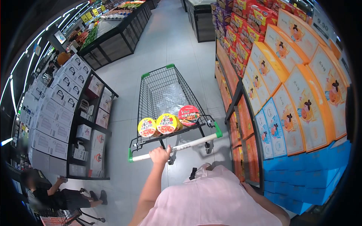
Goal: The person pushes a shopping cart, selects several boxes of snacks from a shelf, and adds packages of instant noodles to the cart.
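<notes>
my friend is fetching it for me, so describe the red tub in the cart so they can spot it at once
Find the wire shopping cart with green corners, in the middle of the aisle. At its near end, just beyond the white handle, the red tub is rightmost of three. Its lid is red, while the middle tub and left tub have yellow and white lids.

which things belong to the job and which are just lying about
In use:
black wire shopping cart with green corners, gripped by the left hand
two round yellow-lidded tubs
round red-lidded tub
crumpled clear plastic

Just around:
orange-edged cardboard boxes
bright blue boxes
red plastic packets
white cartons
</notes>
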{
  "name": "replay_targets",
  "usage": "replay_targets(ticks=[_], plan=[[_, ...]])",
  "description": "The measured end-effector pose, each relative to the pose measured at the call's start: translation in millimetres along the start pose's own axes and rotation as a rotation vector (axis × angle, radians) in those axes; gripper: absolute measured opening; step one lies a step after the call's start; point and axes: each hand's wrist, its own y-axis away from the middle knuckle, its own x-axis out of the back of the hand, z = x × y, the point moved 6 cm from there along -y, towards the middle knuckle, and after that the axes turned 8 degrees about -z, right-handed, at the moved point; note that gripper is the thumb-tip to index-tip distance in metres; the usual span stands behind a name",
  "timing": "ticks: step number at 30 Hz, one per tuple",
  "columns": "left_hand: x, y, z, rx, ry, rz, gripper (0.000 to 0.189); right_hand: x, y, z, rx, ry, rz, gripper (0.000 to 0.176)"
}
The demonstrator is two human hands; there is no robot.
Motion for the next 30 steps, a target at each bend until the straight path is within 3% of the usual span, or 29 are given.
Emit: replay_targets(ticks=[1,3,4,7,9,12,14,18,20,22,24,27,30], plan=[[-2,-10,0,0.002,-0.033,0.017,0.059,-10,-41,27,-0.043,-0.355,-0.104,0.069],[2,-28,2,-0.006,-0.034,0.022,0.058,-16,-57,50,-0.051,-0.612,-0.156,0.069],[5,-34,5,-0.012,-0.043,0.029,0.057,26,-47,-22,-0.019,-0.504,-0.119,0.069],[12,-61,9,-0.039,-0.069,0.068,0.056,35,-74,-10,-0.243,-0.542,-0.079,0.064],[14,-76,13,-0.038,-0.071,0.082,0.056,47,-76,-12,-0.217,-0.513,-0.068,0.065],[23,-97,17,-0.022,-0.061,0.026,0.060,86,-47,-54,-0.341,-0.500,-0.183,0.070],[23,-115,20,-0.020,-0.069,0.003,0.062,118,-19,-104,-0.501,-0.688,-0.181,0.064],[26,-147,24,-0.042,-0.087,0.037,0.060,109,-29,-75,-0.259,-1.253,-0.220,0.057],[29,-161,28,-0.051,-0.081,0.056,0.058,128,-39,-114,-0.490,-1.261,-0.116,0.054],[39,-177,34,-0.074,-0.078,0.081,0.056,127,-57,-119,-0.503,-1.343,-0.149,0.056],[37,-194,34,-0.082,-0.089,0.099,0.056,104,-107,-76,-0.287,-1.507,-0.315,0.060],[42,-217,38,-0.112,-0.099,0.087,0.055,107,-139,-78,-0.199,-1.602,-0.406,0.061],[48,-247,36,-0.127,-0.115,0.080,0.056,132,-146,-105,-0.246,-1.620,-0.433,0.061]])
